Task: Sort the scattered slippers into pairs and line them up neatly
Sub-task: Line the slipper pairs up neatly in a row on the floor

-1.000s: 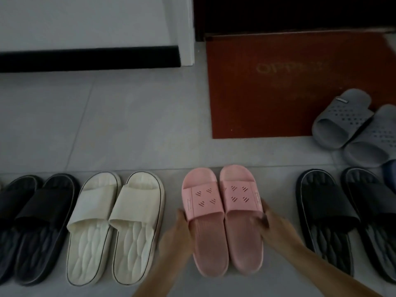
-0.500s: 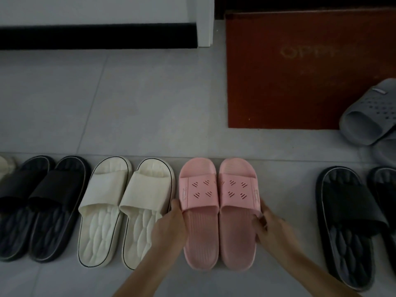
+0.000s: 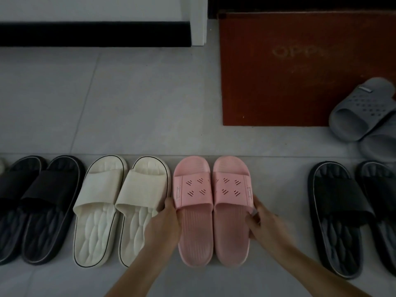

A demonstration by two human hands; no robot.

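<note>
Far left, a black pair (image 3: pixel 40 209) sits side by side on the tiled floor (image 3: pixel 128 103), toes pointing away from the person, and just beside it a cream pair (image 3: pixel 120 211) lies the same way. Now the left hand (image 3: pixel 164 226): it's tucked between the cream pair and the left pink slipper (image 3: pixel 194 232), thumb up by the strap, gripping that slipper's outer edge. The right pink slipper (image 3: pixel 232 232) touches its partner, toes level, both flat on the floor. On its far side the right hand (image 3: pixel 266 225) grips the outer edge, fingers pinching just below the strap. Well apart to the right sits a second black pair (image 3: pixel 340 219), its outer slipper running out of sight. Beyond that, two grey slippers (image 3: pixel 362 108) overlap, one lying partly on the red doormat (image 3: pixel 289 71).
</note>
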